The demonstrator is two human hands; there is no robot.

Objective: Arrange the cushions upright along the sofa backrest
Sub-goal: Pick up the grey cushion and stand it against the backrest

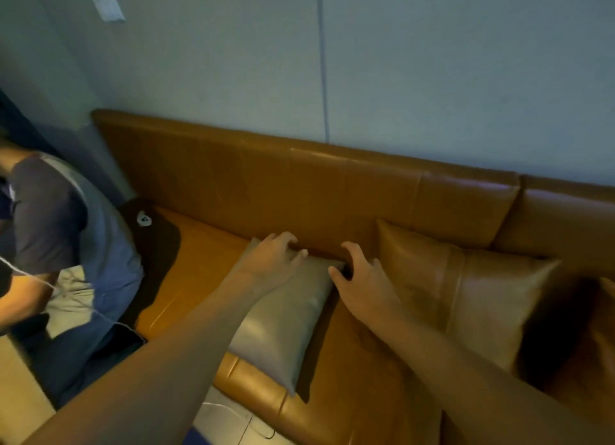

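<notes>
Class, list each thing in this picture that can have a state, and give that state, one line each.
Grey cushion: lying flat on the seat, not yet upright.
Brown cushion: leaning upright against the backrest.
Left hand: fingers curled over the grey cushion's far edge.
Right hand: fingers spread, thumb at the grey cushion's corner.

Both my bare forearms reach forward, the left from the lower left, the right from the lower right. My left grip (271, 260) lies palm down, fingers curled over the far edge of the grey cushion (286, 318). My right grip (364, 286) hovers just beside it, fingers spread and loosely bent, thumb at its corner
</notes>
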